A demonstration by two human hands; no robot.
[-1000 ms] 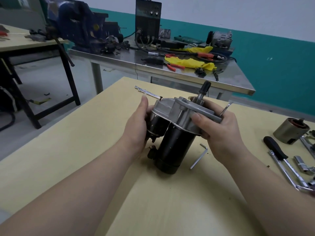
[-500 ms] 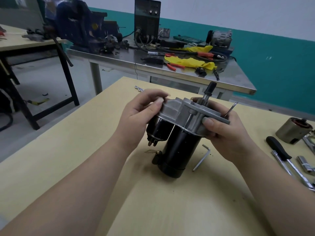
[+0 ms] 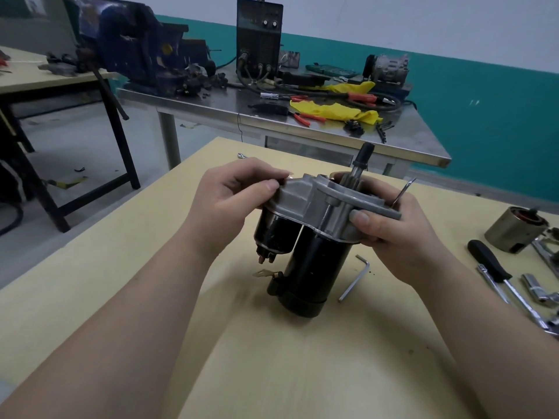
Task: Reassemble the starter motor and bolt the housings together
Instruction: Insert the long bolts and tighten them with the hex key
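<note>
Left hand moved up onto the housing

My left hand [image 3: 233,201] had left the solenoid to pinch the grey housing [image 3: 314,204] (a bolt, perhaps); my right hand [image 3: 390,219] still gripped the starter motor [image 3: 311,267].

left hand [image 3: 233,204] risen from motor's side onto grey housing [image 3: 305,201], fingers [image 3: 266,185] now pinching its top edge

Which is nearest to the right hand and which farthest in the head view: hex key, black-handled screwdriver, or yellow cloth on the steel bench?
From the right hand:
1. Hex key, on the table just below the hand.
2. Black-handled screwdriver, farther out to the right.
3. Yellow cloth, far back on the steel bench.
</note>
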